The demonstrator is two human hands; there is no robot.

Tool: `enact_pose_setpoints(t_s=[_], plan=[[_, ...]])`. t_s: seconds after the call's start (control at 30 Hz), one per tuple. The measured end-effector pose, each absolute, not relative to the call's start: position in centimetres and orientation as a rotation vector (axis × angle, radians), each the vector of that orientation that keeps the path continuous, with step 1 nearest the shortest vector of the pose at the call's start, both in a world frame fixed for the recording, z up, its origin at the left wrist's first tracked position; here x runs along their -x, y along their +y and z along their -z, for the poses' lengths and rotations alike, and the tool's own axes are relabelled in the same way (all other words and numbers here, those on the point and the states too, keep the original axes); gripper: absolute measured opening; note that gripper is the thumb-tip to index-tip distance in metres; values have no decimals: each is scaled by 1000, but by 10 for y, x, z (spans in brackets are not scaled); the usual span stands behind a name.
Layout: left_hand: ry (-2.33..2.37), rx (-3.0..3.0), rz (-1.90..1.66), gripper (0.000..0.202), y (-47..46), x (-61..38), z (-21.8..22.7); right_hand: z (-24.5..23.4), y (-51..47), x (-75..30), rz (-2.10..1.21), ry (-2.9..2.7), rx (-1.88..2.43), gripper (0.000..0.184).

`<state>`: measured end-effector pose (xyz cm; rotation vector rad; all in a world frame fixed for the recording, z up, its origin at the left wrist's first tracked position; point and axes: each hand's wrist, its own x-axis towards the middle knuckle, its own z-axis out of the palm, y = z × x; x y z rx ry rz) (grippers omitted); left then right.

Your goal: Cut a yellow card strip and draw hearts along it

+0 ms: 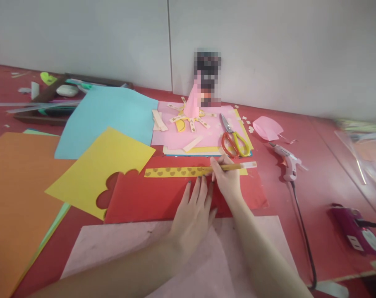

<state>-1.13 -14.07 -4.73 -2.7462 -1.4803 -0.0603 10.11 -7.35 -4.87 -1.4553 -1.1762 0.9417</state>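
Note:
In my right hand (pixel 227 180) is a gold pen (pixel 233 167) with a clear end, its tip at a yellow paper strip (pixel 164 172). Brown hearts run along the strip's left part up to the tip. My left hand (pixel 194 207) lies flat with fingers stretched, fingertips at the strip's lower edge. Under both lies a red sheet (pixel 144 203). Beyond it, a pink paper cone (pixel 192 102) stands on pink paper, ringed by small decorated tabs. Scissors (pixel 233 138) with one red and one yellow handle lie right of the cone.
A pale pink glue gun (pixel 288 161) lies at right, its cord running toward a purple power strip (pixel 355 227). Yellow paper (pixel 91 174) with a scalloped cutout, blue paper (pixel 113 120) and orange paper (pixel 17 198) spread left. A dark tray (pixel 29 118) sits behind them, near the wall.

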Motion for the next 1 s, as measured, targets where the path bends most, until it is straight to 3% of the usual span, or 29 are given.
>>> enact_pose_setpoints(t_s=[1.0], plan=[[-1648,2697,-24,55,-146,12,47,46,-77,-99,-866,-1143,1445,32]])
